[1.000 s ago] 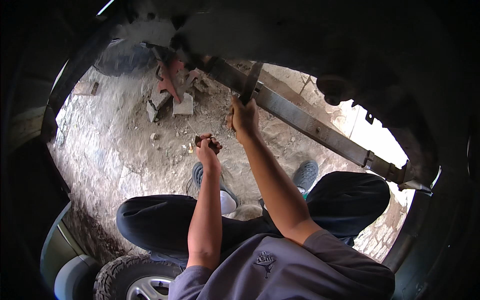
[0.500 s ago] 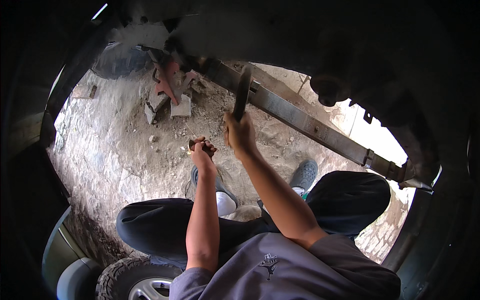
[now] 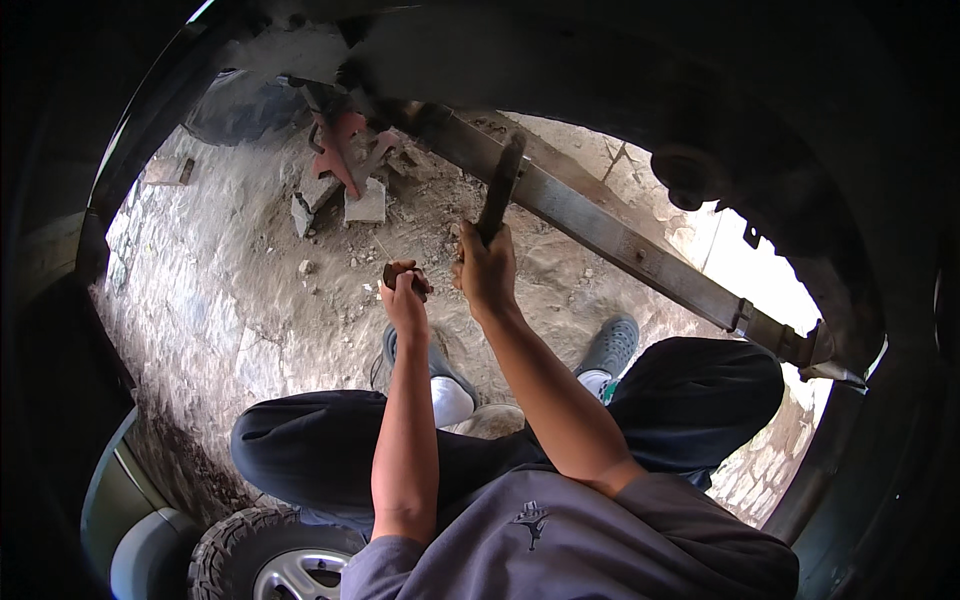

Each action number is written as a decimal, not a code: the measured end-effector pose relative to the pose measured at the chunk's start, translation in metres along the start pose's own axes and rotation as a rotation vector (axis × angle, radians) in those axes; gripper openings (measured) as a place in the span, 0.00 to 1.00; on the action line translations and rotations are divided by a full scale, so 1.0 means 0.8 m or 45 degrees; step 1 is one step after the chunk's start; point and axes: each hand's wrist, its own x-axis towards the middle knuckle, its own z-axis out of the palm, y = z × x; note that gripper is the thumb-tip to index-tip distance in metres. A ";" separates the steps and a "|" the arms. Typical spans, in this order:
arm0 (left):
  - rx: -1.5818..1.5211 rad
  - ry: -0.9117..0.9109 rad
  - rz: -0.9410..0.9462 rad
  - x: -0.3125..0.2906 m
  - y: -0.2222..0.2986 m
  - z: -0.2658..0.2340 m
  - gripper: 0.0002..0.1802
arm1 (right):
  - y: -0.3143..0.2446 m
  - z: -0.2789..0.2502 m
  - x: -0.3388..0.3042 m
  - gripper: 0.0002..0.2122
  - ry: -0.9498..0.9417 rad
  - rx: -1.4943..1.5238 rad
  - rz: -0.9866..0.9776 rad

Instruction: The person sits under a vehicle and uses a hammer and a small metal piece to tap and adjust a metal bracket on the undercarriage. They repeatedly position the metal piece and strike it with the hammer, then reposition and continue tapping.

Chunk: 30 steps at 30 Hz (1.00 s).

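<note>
Brown tool (image 3: 421, 286), one, clasped in left hand (image 3: 405, 299); right hand (image 3: 486, 266) grips one dark bar (image 3: 501, 188).

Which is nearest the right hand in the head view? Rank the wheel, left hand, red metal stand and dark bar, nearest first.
1. Dark bar: in the right hand's grip.
2. Left hand: just left.
3. Red metal stand: ahead, left.
4. Wheel: lower left, by the bottom edge.
</note>
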 end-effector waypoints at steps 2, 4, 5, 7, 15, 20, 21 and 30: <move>-0.024 0.005 0.008 0.004 -0.002 -0.001 0.09 | -0.019 -0.007 -0.030 0.12 -0.101 0.107 0.140; -0.049 -0.004 -0.015 0.007 -0.007 0.002 0.09 | -0.017 -0.007 -0.034 0.12 -0.070 0.077 0.125; -0.058 -0.010 -0.028 0.007 -0.011 0.004 0.09 | -0.016 -0.007 -0.034 0.12 -0.051 0.065 0.118; 0.004 -0.042 -0.046 0.005 -0.017 0.010 0.09 | -0.008 -0.011 -0.029 0.12 -0.034 -0.017 0.050; 0.058 -0.033 -0.067 0.005 -0.025 0.011 0.09 | 0.011 -0.008 -0.005 0.16 -0.022 -0.420 -0.094; -0.027 -0.056 -0.055 0.008 -0.014 0.016 0.10 | 0.026 -0.022 -0.002 0.12 -0.030 -0.259 -0.270; 0.023 -0.051 -0.054 0.006 -0.010 0.003 0.10 | -0.010 -0.007 0.004 0.12 -0.086 -0.070 -0.065; 0.073 -0.029 -0.063 0.005 -0.019 0.023 0.09 | 0.022 -0.019 -0.036 0.13 -0.054 -0.109 0.045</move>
